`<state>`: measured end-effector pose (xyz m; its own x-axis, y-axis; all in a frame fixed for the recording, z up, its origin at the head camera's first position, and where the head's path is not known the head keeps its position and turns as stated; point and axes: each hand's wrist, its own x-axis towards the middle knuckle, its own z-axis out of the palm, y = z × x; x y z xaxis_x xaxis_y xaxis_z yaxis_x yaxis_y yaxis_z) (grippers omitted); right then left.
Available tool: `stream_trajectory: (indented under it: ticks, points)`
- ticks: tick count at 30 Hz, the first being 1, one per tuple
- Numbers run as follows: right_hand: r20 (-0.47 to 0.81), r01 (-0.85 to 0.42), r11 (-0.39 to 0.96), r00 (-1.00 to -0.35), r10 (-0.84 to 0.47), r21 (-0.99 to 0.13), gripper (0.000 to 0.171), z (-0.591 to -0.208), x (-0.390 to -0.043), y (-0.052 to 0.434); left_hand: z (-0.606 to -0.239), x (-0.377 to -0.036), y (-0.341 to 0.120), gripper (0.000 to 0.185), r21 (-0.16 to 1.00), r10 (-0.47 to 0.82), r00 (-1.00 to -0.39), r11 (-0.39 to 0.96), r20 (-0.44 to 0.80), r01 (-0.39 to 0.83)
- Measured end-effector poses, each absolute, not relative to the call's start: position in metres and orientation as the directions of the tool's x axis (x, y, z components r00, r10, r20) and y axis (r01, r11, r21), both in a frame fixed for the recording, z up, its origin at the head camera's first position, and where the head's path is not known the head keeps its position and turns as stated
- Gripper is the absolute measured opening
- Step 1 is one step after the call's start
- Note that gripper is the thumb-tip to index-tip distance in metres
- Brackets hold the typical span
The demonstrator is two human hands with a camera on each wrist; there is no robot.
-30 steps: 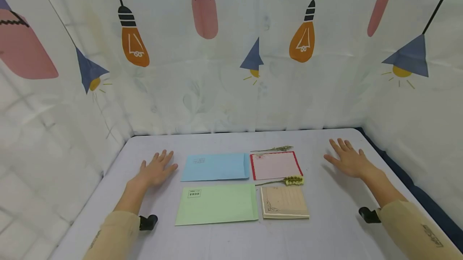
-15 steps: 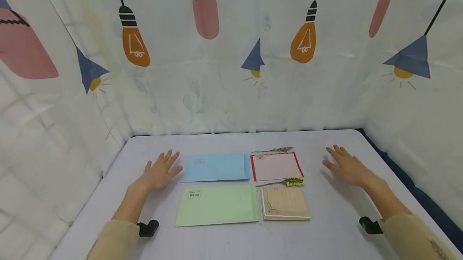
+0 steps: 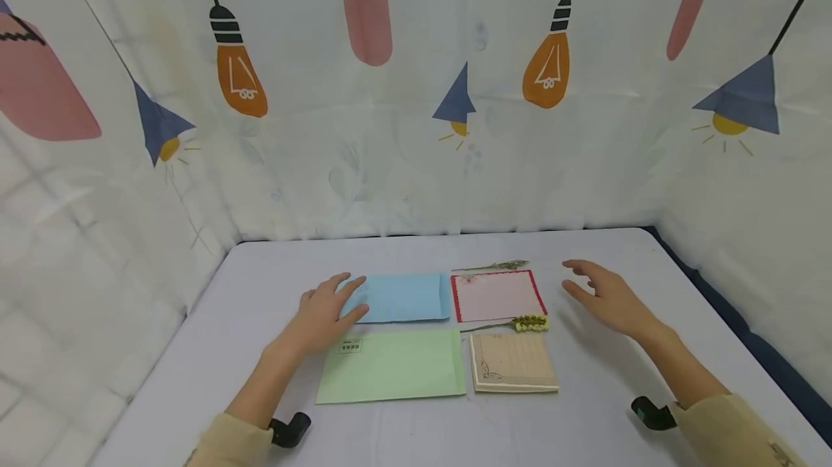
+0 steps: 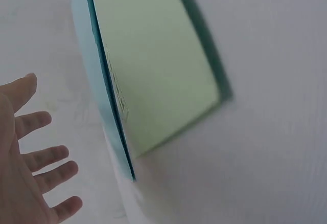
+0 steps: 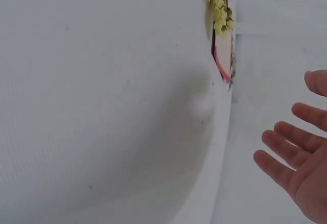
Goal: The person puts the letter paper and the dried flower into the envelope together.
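Note:
My left hand (image 3: 323, 317), fingers spread, is over the left end of a blue envelope (image 3: 406, 297) and hides part of it. The left wrist view shows that hand's fingers (image 4: 45, 160) apart from the envelopes. Nearer me lies a green envelope (image 3: 396, 369) with a small printed label. My right hand (image 3: 607, 301), fingers loosely bent and holding nothing, is to the right of a red-bordered pink card (image 3: 499, 297). A stack of beige note paper (image 3: 513, 364) lies below the card, with a yellow dried flower sprig (image 3: 529, 323) between them.
A thin green dried sprig (image 3: 507, 265) lies along the card's far edge. The table (image 3: 416, 434) has a white cover. A patterned cloth curtain (image 3: 390, 185) hangs behind it and at both sides. Black wrist mounts (image 3: 290, 429) stick out from my sleeves.
My left hand has moved right, from beside the blue envelope to over its left end. My right hand has moved left towards the card, its fingers bending more. The papers lie as before.

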<state>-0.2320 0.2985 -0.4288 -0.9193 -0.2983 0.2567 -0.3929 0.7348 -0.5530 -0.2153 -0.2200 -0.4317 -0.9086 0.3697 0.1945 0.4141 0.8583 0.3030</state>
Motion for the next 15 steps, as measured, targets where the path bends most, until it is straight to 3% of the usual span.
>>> stream_trajectory:
  ticks: [5,15]
  points:
    - [0.321,-0.413,0.700,-0.908,-0.268,-0.582,0.037,-0.431,-0.223,0.284,-0.431,-0.208,-0.199,0.058,0.334,0.444,-0.872,0.806,0.205,0.489]
    - [0.229,-0.337,0.620,-0.941,-0.250,-0.709,0.031,-0.431,-0.207,0.260,-0.428,-0.190,-0.159,0.055,0.422,0.509,-0.836,0.724,0.206,0.545]
